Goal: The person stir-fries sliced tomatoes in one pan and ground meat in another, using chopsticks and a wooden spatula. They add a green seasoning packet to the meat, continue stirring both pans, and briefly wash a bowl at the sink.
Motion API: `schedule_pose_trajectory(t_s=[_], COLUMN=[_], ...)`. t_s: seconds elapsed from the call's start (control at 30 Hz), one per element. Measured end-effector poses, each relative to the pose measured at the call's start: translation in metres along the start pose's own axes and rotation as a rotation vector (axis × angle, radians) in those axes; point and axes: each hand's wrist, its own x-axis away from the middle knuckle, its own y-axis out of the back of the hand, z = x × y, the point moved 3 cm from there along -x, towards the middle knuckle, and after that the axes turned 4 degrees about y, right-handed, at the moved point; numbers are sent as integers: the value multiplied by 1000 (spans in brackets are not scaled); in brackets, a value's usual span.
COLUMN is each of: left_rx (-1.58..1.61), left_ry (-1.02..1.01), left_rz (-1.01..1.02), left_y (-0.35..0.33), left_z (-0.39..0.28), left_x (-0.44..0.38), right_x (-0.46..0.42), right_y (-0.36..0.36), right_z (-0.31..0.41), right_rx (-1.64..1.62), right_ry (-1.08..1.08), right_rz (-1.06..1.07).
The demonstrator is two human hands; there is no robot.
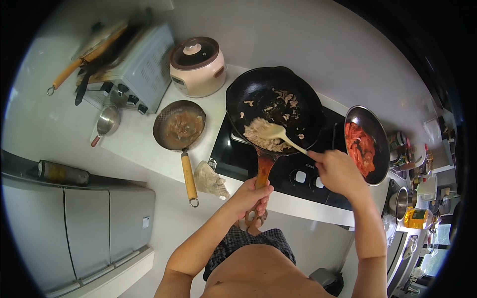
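A black wok [253,89] sits tilted over the left side of the gas hob, and my left hand [250,199] is closed around its wooden handle [264,169]. Cooked minced or shredded meat [257,139] is gathered on the wok's near side, with loose bits scattered farther up. My right hand [341,171] grips a pale cooking spoon [275,131], whose bowl rests in the meat and looks slightly blurred. To the right, a dark pan or bowl [380,149] with a metal rim holds cut red pieces [359,149], perhaps tomato.
A small frying pan [158,134] with brownish residue stands left of the black hob [233,156], its handle past the counter edge beside a crumpled cloth [208,180]. Behind are a pink electric cooker [199,82] and a toaster oven [149,63]. Oil [415,218] and several jars line the right.
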Motion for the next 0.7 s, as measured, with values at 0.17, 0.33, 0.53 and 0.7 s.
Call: schedule_pose_trajectory(t_s=[0.17,0.33,0.53,0.7], left_rx=[-135,-143,-108,-72], left_ry=[7,63,-185,54], left_rz=[-63,-101,11,-103], left_y=[-33,-49,-72,-71], left_z=[-9,16,-59,9], left_x=[28,139,1,134], right_x=[7,64,48,107], right_y=[3,39,67,67], right_z=[-22,-27,3,-13], right_rx=[52,-558,-450,-573], right_ry=[-139,-162,-154,-134], right_rz=[-216,-321,-368,-445])
